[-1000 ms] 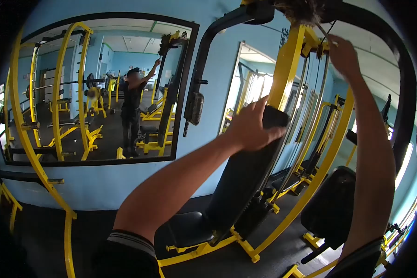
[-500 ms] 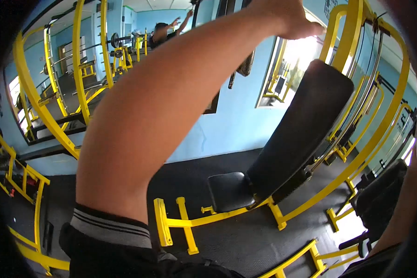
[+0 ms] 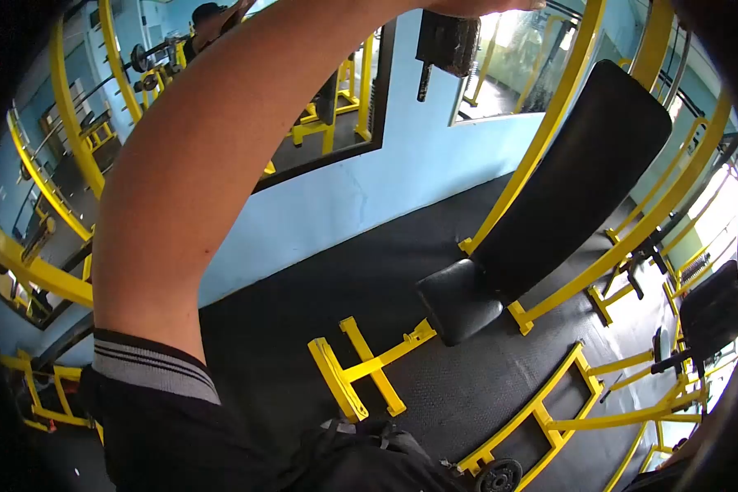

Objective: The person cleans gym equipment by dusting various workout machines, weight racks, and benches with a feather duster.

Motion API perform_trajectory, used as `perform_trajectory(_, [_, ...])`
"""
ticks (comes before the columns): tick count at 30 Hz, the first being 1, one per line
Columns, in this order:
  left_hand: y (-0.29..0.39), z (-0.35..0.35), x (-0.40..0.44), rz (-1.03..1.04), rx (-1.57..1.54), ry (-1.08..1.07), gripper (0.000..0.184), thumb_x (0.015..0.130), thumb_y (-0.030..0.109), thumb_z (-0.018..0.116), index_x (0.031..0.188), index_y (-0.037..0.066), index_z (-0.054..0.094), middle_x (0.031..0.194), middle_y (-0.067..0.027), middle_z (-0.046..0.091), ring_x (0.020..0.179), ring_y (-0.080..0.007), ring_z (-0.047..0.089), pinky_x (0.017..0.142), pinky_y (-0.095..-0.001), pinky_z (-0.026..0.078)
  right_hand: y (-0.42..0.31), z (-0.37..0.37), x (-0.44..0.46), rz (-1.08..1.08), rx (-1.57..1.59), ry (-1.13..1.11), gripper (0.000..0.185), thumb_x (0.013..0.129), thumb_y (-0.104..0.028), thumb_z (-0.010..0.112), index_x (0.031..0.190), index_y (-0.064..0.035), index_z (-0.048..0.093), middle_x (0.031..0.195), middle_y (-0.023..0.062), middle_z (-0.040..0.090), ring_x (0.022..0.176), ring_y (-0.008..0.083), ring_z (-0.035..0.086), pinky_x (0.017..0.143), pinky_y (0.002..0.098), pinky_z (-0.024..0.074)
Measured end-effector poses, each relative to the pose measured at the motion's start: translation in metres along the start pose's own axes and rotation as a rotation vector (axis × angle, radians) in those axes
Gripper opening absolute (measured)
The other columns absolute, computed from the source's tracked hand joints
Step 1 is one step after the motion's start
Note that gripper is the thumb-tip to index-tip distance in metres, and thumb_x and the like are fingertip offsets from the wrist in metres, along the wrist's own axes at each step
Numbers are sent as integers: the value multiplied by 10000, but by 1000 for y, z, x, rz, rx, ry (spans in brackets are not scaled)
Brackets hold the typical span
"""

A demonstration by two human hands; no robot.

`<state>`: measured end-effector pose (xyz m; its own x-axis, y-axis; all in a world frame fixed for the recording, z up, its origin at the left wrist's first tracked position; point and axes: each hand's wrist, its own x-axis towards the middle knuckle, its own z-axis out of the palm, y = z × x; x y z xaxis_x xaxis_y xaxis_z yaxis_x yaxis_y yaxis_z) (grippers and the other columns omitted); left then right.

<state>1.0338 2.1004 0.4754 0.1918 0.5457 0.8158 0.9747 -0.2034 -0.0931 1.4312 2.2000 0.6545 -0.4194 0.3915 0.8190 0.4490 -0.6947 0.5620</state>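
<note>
Person's left hand (image 3: pixel 477 6), one: showing only its lower edge at the top of the view, its grip impossible to tell; bare left forearm (image 3: pixel 197 123) filling the upper left, above a black sleeve with a grey striped cuff (image 3: pixel 156 379). Right hand: lying out of view, grip likewise untold. Black padded block (image 3: pixel 448 43), one: hanging just below the left hand against the blue wall (image 3: pixel 312 217), contact unclear. Black backrest (image 3: pixel 586 176), one: leaning at a slant, rising behind a black seat (image 3: pixel 461 302). Weight plate (image 3: pixel 498 476), one: sitting at the bottom edge beside yellow bars (image 3: pixel 541 414).
</note>
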Motion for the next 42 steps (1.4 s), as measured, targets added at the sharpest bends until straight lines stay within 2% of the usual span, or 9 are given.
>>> perform_trajectory(9, [-34, -17, -9, -115, -36, -2, 822, 787, 432, 640, 1390, 1, 286, 1344, -274, 392, 1247, -402, 388, 1035, -464, 341, 7, -25, 29, 42, -137, -113, 329, 776, -317, 716, 1033, -115, 680, 956, 96, 683, 893, 207, 659, 717, 367, 550])
perform_trajectory(11, [-71, 3, 6, 293, 29, 420, 789, 761, 488, 659, 1369, 79, 365, 1286, -225, 478, 1206, -339, 465, 1000, -422, 380, 4, -11, 45, 63, -118, -96, 354, 758, -336, 729, 1035, -120, 681, 1018, 119, 669, 938, 264, 647, 736, 390, 549])
perform_trajectory(12, [-95, 22, 5, 164, 22, 407, 763, 733, 484, 665, 1335, 96, 401, 1225, -216, 510, 1126, -384, 497, 944, -437, 410, -1, 3, 51, 49, -60, -63, 379, 741, -355, 742, 1036, -125, 681, 1079, 141, 655, 982, 321, 634, 754, 413, 548])
perform_trajectory(15, [-128, 40, 7, 153, -43, 425, 766, 730, 469, 672, 1347, 113, 389, 1184, -205, 511, 1088, -377, 504, 942, -460, 392, -18, -4, 51, 719, 1579, 245, 295, 900, -357, 530, 1040, -119, 635, 633, -10, 538, 443, 83, 439, 376, 266, 361])
perform_trajectory(19, [-171, 61, 15, 153, -203, 303, 782, 753, 459, 660, 1376, 111, 340, 1213, -196, 479, 1141, -361, 462, 959, -471, 371, -59, -100, 67, 794, 1518, 168, 304, 870, -192, 504, 1139, -103, 614, 580, 26, 531, 388, 72, 402, 330, 258, 321])
perform_trajectory(26, [-269, 106, 31, 79, -283, 165, 797, 775, 461, 646, 1409, 136, 286, 1298, -193, 422, 1235, -351, 393, 1009, -503, 311, -121, -97, 127, 679, 1184, 220, 404, 804, -123, 493, 1191, -123, 608, 580, 43, 536, 383, 105, 423, 327, 278, 309])
perform_trajectory(28, [-285, 122, 23, 74, -324, 159, 799, 777, 459, 645, 1412, 139, 280, 1301, -194, 419, 1242, -353, 386, 1010, -505, 308, -127, -114, 131, 971, 1294, 54, 401, 803, -105, 491, 1182, -119, 618, 577, 61, 541, 379, 117, 427, 338, 282, 328])
perform_trajectory(36, [-309, 145, 22, 72, -357, 124, 819, 764, 481, 644, 1418, 162, 269, 1319, -196, 403, 1249, -346, 384, 1006, -520, 311, -137, -128, 150, 613, 1174, 304, 384, 790, -83, 486, 1142, -93, 637, 642, 99, 594, 382, 143, 465, 356, 306, 366])
perform_trajectory(42, [-294, 148, 21, 70, -349, 153, 819, 755, 479, 652, 1409, 145, 289, 1298, -181, 420, 1234, -335, 400, 999, -504, 326, -142, -108, 133, 891, 1195, 109, 412, 790, -93, 463, 1170, -111, 623, 724, 143, 639, 486, 201, 564, 461, 333, 453])
